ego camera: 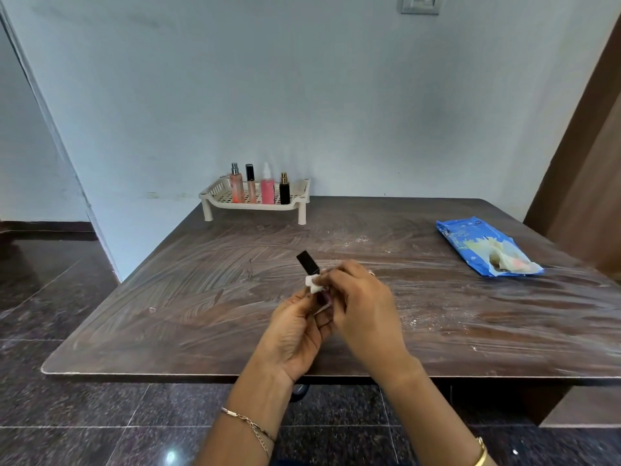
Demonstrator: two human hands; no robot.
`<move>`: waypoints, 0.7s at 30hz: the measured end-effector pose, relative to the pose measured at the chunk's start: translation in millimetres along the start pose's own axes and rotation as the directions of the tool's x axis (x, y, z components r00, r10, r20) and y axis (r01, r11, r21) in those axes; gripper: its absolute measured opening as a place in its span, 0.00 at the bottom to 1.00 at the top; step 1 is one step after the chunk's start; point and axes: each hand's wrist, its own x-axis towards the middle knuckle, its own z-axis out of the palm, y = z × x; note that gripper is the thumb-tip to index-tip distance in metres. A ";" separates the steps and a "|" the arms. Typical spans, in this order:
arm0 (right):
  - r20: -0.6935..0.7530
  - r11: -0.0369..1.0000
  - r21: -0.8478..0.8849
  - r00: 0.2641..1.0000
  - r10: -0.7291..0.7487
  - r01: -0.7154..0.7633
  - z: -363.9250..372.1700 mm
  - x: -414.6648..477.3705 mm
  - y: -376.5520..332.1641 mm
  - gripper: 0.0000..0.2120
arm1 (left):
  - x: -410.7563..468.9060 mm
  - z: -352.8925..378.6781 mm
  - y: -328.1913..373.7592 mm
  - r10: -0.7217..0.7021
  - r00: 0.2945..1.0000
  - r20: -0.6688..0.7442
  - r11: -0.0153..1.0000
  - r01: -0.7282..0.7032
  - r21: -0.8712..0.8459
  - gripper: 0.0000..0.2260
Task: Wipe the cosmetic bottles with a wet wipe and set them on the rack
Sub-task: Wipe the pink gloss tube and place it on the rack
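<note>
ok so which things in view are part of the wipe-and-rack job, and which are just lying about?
Job:
- left hand holding the black-capped bottle
- right hand pinching the wet wipe against it
- rack with four bottles standing in it
- wipes pack

Not involved:
- wall switch
- brown panel at right
- table, work surface only

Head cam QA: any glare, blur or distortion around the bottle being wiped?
Head view: the wide angle bends the wall edge at left. The light is soft and even, with faint shadows. There is a glare spot on the floor tile and a streaky sheen on the table. The bottle and wet wipe, between left hand and right hand, look slightly soft. The rack at the back is small but legible.
</note>
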 end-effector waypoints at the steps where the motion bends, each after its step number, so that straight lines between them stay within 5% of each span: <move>1: 0.009 1.000 -0.031 1.000 -0.005 0.006 0.7 -3.2 0.1 0.08 | -0.2 -0.6 -0.9 -0.001 1.000 -0.006 1.000 0.001 -0.006 0.08; 6: 0.035 0.998 -0.059 0.999 -0.017 0.019 -4.6 -12.4 -1.0 0.10 | 1.8 -3.6 0.8 -0.017 1.000 -0.022 0.998 0.016 -0.069 0.13; 12: 0.069 0.993 0.118 0.998 0.010 -0.019 -10.8 -9.6 7.7 0.12 | 8.4 -3.2 8.1 -0.027 0.999 -0.048 0.990 0.020 -0.142 0.16; 21: -0.261 0.969 0.198 0.945 0.198 -0.148 3.0 -3.4 1.7 0.11 | 14.2 11.0 14.5 -0.028 0.995 -0.101 0.948 -0.006 -0.319 0.17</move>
